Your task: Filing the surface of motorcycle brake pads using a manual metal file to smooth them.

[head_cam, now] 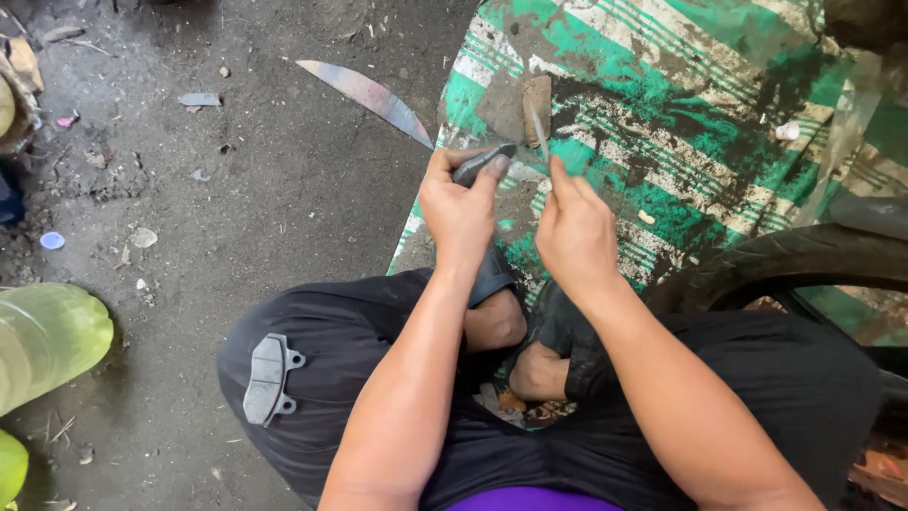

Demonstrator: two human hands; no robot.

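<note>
Two brake pads show: one grey brake pad point(268, 378) rests loose on the near left thigh, the other dark pad point(480, 164) is pinched in the left hand point(461, 210), fingers closed. Right hand point(574, 230) grips a thin metal rod point(539, 131) above the striped mat point(662, 104). Pads look stiff, heavy, greasy; hold by edges.

Ground: grey dirt floor point(284, 218) with small litter.
Mat: green-and-white striped sheet point(681, 123), stained black.
Blade: curved metal piece point(364, 95) on the floor.
Knee: grey brake pad point(267, 378).
Right: black tyre point(785, 260).
Left: green bottle point(47, 336).
</note>
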